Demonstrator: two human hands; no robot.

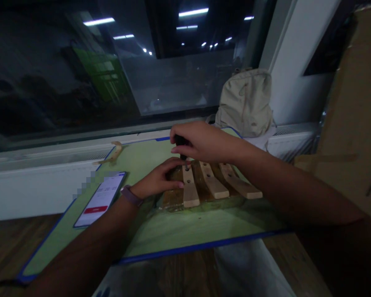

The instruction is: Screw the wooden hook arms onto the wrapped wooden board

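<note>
Desk: by it the brown board is carried near the middle, where it is best left flat and fully supported.
Backpack: stood beyond the far edge, well apart from both hands.
Brown board: three wooden pieces are borne side by side.
Right hand: its grip is closed around the dark driver; pressure is best sent straight down the shaft.
Left hand: laid against the left piece; whether it is pinched or merely pressed cannot be told in this dim light.
Phone: placed beside the left forearm, by which it could be nudged.
Middle piece, right piece: crowded toward the right forearm; contact is best avoided.
Driver: its tip is held at the left piece's upper hole; fingertips are best kept aside.
</note>
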